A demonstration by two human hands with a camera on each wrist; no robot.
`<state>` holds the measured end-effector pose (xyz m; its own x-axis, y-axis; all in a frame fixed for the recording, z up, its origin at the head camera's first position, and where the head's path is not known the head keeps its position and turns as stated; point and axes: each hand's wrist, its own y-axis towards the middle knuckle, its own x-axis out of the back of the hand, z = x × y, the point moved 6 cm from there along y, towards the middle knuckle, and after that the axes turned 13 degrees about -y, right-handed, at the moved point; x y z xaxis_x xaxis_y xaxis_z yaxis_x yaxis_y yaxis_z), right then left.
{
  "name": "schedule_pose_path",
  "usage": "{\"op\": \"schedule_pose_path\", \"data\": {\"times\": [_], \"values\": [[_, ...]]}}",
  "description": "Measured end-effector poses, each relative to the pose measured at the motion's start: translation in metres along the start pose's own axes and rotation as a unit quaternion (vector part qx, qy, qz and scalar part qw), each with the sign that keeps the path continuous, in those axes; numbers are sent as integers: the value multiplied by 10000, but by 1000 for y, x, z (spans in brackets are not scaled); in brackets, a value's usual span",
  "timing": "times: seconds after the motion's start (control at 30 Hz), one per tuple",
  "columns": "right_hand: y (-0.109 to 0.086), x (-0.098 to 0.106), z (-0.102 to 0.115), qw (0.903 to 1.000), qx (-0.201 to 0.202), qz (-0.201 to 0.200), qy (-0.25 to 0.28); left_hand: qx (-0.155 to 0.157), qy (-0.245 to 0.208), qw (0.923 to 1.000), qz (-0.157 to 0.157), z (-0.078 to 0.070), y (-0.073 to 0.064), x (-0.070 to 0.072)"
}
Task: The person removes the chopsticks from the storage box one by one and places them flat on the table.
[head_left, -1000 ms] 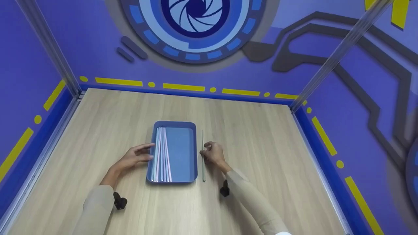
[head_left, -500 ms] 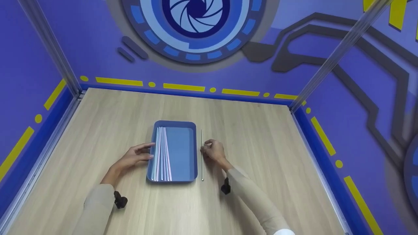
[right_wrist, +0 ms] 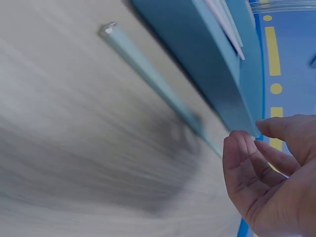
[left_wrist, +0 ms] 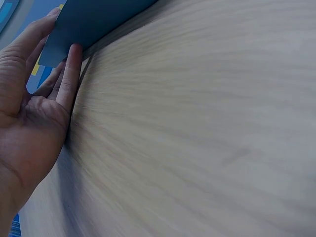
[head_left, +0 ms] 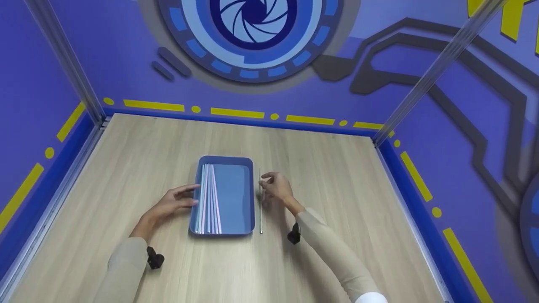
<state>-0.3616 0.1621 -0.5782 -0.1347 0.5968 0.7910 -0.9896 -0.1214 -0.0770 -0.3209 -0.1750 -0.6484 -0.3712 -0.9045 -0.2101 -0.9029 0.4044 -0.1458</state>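
Note:
A shallow blue tray (head_left: 236,160) stands on the wooden table, with several thin pink and pale sticks (head_left: 209,198) bunched along its left side. My left hand (head_left: 170,203) rests at the tray's left wall, fingers stretched out; the left wrist view shows a fingertip (left_wrist: 74,52) against the outer wall. Just right of the tray, a pale-green straw-like stick (right_wrist: 148,76) lies on the table, roughly parallel to the tray's side. My right hand (head_left: 277,186) hovers beside the stick's upper half, fingers loosely bent, with nothing seen gripped between thumb and fingertips.
The wooden table (head_left: 328,202) is bounded by purple-blue printed walls (head_left: 126,63) at the back and sides. Metal posts (head_left: 438,71) rise at the rear corners. Small black mounts (head_left: 155,258) hang from both sleeves.
My right hand has slid away from me along the stick, and its fingertips have parted from it. The stick shifted slightly toward the tray. My left hand and the tray have stayed put.

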Motion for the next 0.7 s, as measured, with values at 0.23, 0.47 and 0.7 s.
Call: {"op": "schedule_pose_path", "data": {"times": [0.23, 0.47, 0.7], "values": [[3, 2, 15, 9988, 283, 183, 355, 108, -196, 9997, -60, 2, -1, 0], [5, -1, 33, 9970, 683, 182, 318, 81, -236, 9996, -91, 1, -1, 0], [6, -11, 52, 9914, 1280, 174, 200, 89, -204, 9997, -81, 2, 0, 0]]}}
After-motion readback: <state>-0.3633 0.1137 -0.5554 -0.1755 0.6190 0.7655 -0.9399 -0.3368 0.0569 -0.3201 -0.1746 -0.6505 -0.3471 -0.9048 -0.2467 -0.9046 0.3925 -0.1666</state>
